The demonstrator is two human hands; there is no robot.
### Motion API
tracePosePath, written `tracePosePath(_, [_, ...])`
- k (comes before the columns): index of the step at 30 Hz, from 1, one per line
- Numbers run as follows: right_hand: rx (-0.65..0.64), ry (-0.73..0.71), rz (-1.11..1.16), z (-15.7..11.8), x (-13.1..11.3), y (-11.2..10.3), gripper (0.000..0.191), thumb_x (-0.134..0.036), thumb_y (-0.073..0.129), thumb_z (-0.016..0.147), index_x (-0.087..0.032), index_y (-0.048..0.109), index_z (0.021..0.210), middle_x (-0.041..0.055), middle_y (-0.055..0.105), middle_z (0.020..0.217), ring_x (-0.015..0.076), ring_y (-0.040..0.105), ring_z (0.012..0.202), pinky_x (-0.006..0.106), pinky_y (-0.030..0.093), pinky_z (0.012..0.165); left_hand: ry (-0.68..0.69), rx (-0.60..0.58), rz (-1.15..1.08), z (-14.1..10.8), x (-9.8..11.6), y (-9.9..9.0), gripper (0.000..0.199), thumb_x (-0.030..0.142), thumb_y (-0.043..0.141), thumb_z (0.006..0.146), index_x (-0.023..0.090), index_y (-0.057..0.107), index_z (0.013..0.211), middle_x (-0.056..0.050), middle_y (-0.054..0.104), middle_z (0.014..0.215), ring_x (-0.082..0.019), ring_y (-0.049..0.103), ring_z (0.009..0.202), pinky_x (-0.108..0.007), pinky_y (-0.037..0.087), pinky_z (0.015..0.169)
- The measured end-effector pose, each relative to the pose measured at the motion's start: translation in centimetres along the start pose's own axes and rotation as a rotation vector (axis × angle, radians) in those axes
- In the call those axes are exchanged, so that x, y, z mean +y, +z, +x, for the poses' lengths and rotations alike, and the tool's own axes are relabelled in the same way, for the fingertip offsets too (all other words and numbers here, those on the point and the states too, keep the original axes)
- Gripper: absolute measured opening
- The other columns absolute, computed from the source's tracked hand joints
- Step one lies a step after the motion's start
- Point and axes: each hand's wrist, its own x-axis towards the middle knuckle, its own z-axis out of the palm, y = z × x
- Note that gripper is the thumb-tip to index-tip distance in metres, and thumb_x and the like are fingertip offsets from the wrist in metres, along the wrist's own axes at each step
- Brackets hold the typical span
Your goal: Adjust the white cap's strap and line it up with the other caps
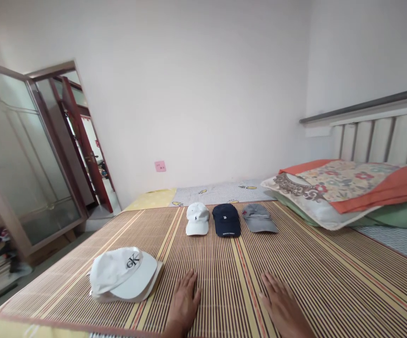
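Observation:
Both hands rest palm down on a striped mat (221, 281) over a bed. My left hand (184, 300) lies flat with its fingers stretched forward, holding nothing. To its left is a white cap with black letters (119, 272), stacked on at least one other light cap. My right hand (279, 300) is flat too, fingers a little apart, nothing in it. Beyond the hands, three caps stand in a row with brims toward me: a small white cap (197, 218), a navy cap (226, 219) and a grey cap (259, 218).
Pillows with an orange and floral cover (355, 183) lie at the right, by a slatted headboard (383, 136). A white wall (203, 94) rises behind the bed, with a pink plate (160, 166) on it. An open glass door (23, 150) is at the left.

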Motion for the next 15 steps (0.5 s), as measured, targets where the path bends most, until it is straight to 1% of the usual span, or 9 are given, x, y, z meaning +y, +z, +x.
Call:
tracePosePath(4, [-0.021,-0.002,-0.032,-0.3,-0.1,-0.4,0.072,-0.051,0.028,0.104,-0.013,0.032,0.165,0.0115,0.026,0.175,0.0321,0.02,0.163,0.059,0.017,0.134,-0.009,-0.006,-0.006,-0.3,0.1,-0.2,0.06,0.04,0.035,0.104,0.02,0.048,0.159,-0.007,0.042,0.171,-0.024,0.033,0.16,-0.047,0.021,0.134])
tracePosePath(7, [-0.049,-0.019,-0.025,-1.0,0.4,-1.0,0.072,-0.054,0.031,0.103,-0.017,0.035,0.164,0.0086,0.026,0.175,0.0312,0.022,0.162,0.055,0.021,0.133,-0.025,-0.018,-0.019,-0.3,0.3,-0.5,0.06,0.037,0.034,0.103,0.02,0.047,0.16,-0.006,0.04,0.171,-0.024,0.033,0.16,-0.048,0.023,0.134])
tracePosePath(9, [-0.071,-0.038,-0.004,-1.5,1.0,-1.3,0.073,-0.059,0.031,0.103,-0.021,0.031,0.165,0.0053,0.025,0.175,0.03,0.022,0.162,0.052,0.024,0.133,-0.04,-0.032,-0.027,-0.1,0.6,-0.7,0.061,0.034,0.033,0.103,0.02,0.044,0.162,-0.005,0.038,0.172,-0.024,0.032,0.16,-0.048,0.023,0.134])
tracePosePath(12, [-0.054,-0.056,0.004,-2.3,2.1,-1.4,0.074,-0.061,0.03,0.102,-0.024,0.03,0.166,0.002,0.028,0.175,0.029,0.023,0.162,0.052,0.025,0.133,-0.051,-0.066,-0.03,-0.1,1.0,-1.1,0.062,0.034,0.032,0.103,0.02,0.04,0.163,-0.005,0.034,0.174,-0.025,0.027,0.162,-0.05,0.02,0.134])
tracePosePath(14, [-0.044,-0.076,0.006,-3.0,2.7,-1.3,0.071,-0.059,0.034,0.1,-0.027,0.038,0.163,0.0019,0.033,0.172,0.0308,0.027,0.161,0.056,0.026,0.133,-0.057,-0.101,-0.036,-0.9,0.8,-1.1,0.063,0.033,0.034,0.102,0.019,0.039,0.163,-0.005,0.032,0.174,-0.026,0.024,0.163,-0.051,0.018,0.135])
tracePosePath(15, [-0.047,-0.092,0.024,-3.5,2.9,-1.3,0.069,-0.059,0.039,0.098,-0.029,0.046,0.16,0.003,0.038,0.17,0.0329,0.031,0.159,0.059,0.029,0.132,-0.05,-0.129,-0.057,-1.6,0.5,-1.1,0.064,0.034,0.038,0.101,0.019,0.041,0.163,-0.005,0.033,0.174,-0.028,0.025,0.162,-0.051,0.02,0.134])
